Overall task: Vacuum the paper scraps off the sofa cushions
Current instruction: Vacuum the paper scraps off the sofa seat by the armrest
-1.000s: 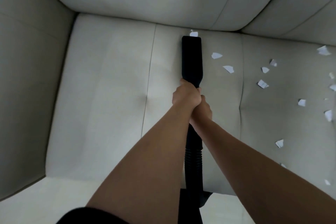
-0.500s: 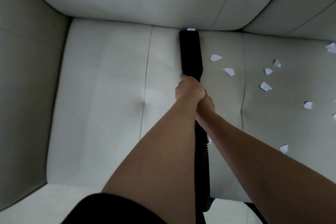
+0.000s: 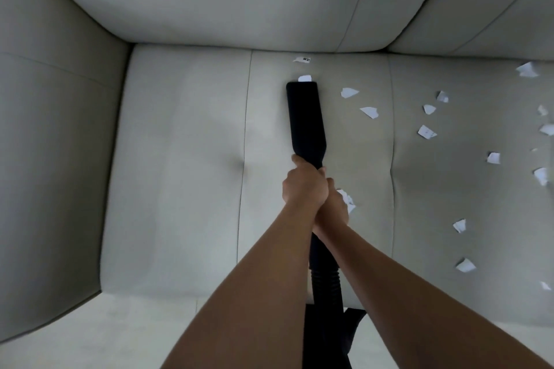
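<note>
A black vacuum nozzle (image 3: 304, 120) lies flat on the pale sofa seat cushion (image 3: 180, 174), its tip pointing at the backrest. My left hand (image 3: 304, 186) grips the nozzle's neck. Just behind it, my right hand (image 3: 334, 208) grips the same tube, partly hidden by the left. One white paper scrap (image 3: 305, 78) touches the nozzle tip. Another scrap (image 3: 302, 59) lies close to the backrest seam. Several scraps (image 3: 427, 131) are scattered over the seat to the right. A crumpled scrap (image 3: 347, 199) shows beside my right hand.
The ribbed black hose (image 3: 325, 281) runs down off the seat's front edge to the pale floor (image 3: 105, 332). The sofa armrest (image 3: 51, 144) walls the left side, and the backrest (image 3: 239, 0) rises behind. The left half of the seat holds no scraps.
The nozzle has been pulled back from the backrest seam toward me. A scrap now shows at its tip and another near the seam. Both hands keep their grip.
</note>
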